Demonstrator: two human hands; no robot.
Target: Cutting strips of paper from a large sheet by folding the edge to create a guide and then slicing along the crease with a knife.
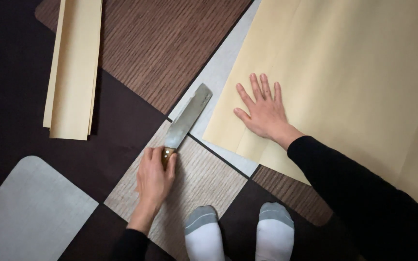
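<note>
**Knife and paper, cutting stage**

Knife (186, 121): wooden handle wrapped in the left hand (154, 178), fingers closed around it; broad blade lies flat on the floor mat (204, 181), tip near the paper's edge.
Paper sheet (354, 72): large, cream, pinned under the right hand (263, 112), palm flat, fingers spread, gripping nothing.
Step, by judgement: lining up a cut; blade must meet the fold.
Cut strips (73, 67): mat's upper left corner.
Socked feet (240, 234): near edge.

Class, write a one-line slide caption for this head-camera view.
Left hand grips a knife on the floor; right hand presses flat on cream paper.
</note>
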